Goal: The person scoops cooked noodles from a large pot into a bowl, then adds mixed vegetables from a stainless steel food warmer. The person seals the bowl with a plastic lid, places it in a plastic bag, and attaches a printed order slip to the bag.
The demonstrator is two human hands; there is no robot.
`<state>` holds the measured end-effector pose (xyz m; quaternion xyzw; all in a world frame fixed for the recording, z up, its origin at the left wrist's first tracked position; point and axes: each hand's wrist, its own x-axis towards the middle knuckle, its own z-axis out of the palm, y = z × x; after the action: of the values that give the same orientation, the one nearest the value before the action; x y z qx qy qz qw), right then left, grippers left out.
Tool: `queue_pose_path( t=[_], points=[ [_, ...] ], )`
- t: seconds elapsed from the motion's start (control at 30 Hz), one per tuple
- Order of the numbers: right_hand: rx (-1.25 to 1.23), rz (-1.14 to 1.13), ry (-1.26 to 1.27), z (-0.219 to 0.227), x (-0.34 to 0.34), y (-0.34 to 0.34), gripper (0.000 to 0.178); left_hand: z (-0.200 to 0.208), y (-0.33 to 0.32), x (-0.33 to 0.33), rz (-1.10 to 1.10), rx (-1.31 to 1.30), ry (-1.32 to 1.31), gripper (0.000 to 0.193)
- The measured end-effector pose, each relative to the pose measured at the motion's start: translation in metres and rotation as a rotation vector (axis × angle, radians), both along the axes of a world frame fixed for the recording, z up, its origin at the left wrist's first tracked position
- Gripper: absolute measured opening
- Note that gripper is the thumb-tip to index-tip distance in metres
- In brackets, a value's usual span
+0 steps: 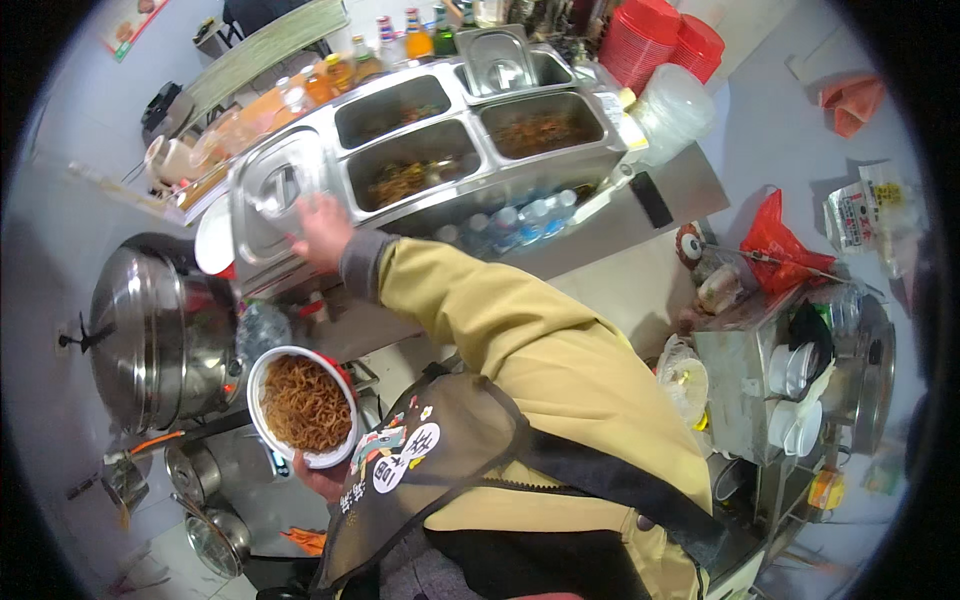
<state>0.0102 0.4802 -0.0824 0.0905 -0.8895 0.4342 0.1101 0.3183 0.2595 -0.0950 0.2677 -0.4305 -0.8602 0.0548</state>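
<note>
My left hand grips a white bowl with a red outside from below. Brown noodles fill it. My right hand, slightly blurred, reaches forward over the near side of a steel lid on the left end of a row of food pans. Its fingers look apart and hold nothing I can see; whether they touch the lid is unclear. Right of this hand, an uncovered pan contains brown food with a utensil in it. Other uncovered pans with brown food lie beyond.
Bottles line the counter's far side. Water bottles stand along its near side. A large steel pot is at the left, with smaller pots below. Stacked red containers and clear bowls occupy the far right end.
</note>
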Motion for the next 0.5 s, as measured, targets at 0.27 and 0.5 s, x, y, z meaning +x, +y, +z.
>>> queue_pose_path(
  t=[0.27, 0.5],
  points=[
    [-0.329, 0.590, -0.130, 0.003, 0.131, 0.188, 0.030, 0.002, 0.157, -0.008, 0.086, -0.063, -0.006, 0.058],
    [-0.595, 0.360, -0.488, -0.042, 0.174, 0.292, 0.024, -0.003, 0.205, -0.010, -0.073, -0.813, 0.191, 0.079]
  ],
)
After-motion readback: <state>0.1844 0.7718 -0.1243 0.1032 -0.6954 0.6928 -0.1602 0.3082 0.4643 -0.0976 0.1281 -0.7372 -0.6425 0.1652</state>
